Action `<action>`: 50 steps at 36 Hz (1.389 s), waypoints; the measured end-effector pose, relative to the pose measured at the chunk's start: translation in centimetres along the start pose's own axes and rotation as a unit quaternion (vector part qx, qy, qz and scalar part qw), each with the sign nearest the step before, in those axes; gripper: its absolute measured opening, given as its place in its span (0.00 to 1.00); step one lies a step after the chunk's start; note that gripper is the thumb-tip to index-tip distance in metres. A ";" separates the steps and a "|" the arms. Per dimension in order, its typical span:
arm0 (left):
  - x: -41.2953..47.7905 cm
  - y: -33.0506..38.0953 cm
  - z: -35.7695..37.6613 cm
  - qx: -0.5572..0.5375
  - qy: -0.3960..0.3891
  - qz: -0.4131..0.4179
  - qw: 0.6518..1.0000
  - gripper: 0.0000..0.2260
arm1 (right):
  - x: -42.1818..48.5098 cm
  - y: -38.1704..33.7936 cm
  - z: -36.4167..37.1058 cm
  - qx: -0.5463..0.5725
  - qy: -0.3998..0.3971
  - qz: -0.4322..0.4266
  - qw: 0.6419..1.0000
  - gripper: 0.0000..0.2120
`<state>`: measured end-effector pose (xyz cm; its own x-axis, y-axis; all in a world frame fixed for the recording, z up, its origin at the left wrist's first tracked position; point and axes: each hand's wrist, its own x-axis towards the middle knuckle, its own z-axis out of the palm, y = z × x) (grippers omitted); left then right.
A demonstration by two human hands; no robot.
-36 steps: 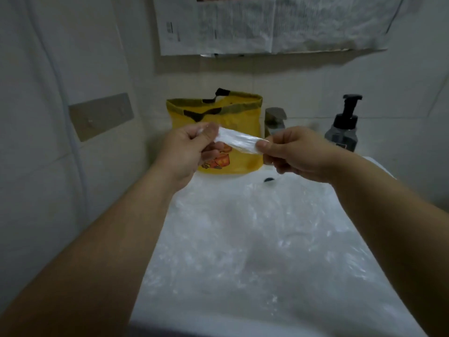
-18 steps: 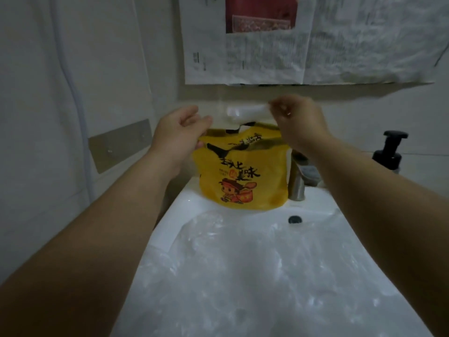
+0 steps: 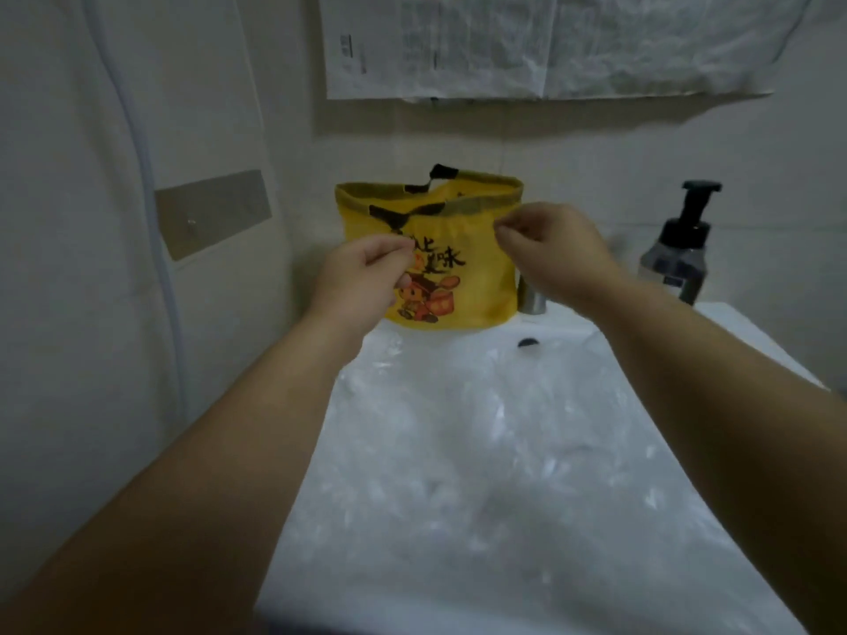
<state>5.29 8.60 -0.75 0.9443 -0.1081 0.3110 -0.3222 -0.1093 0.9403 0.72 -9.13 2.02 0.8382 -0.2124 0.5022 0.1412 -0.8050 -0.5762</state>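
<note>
yellow bag (image 3: 476, 249) stands behind the sink (image 3: 719, 325), beside the tap (image 3: 531, 301). left hand (image 3: 362, 281) and right hand (image 3: 550, 249) hang before it, fingertips pinched together; whether they stretch more of the clear film (image 3: 481, 451) lining the sink cannot be told.

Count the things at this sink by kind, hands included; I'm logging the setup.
Yellow bag: 1
Pump bottle: 1
Tap: 1
Clear plastic sheet: 1
Hands: 2, the left hand and the right hand
Total: 6
</note>
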 end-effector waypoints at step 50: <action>-5.5 -5.3 10.1 0.043 -0.229 0.040 0.972 0.13 | -7.4 6.3 -0.9 0.536 -0.143 0.258 0.791 0.20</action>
<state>1.13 -0.17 -8.84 0.7935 -0.5452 0.2704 -0.4163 -0.1620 0.8947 -5.04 -13.12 -4.72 0.9931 -0.1024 -0.0570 -0.0224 0.3119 -0.9498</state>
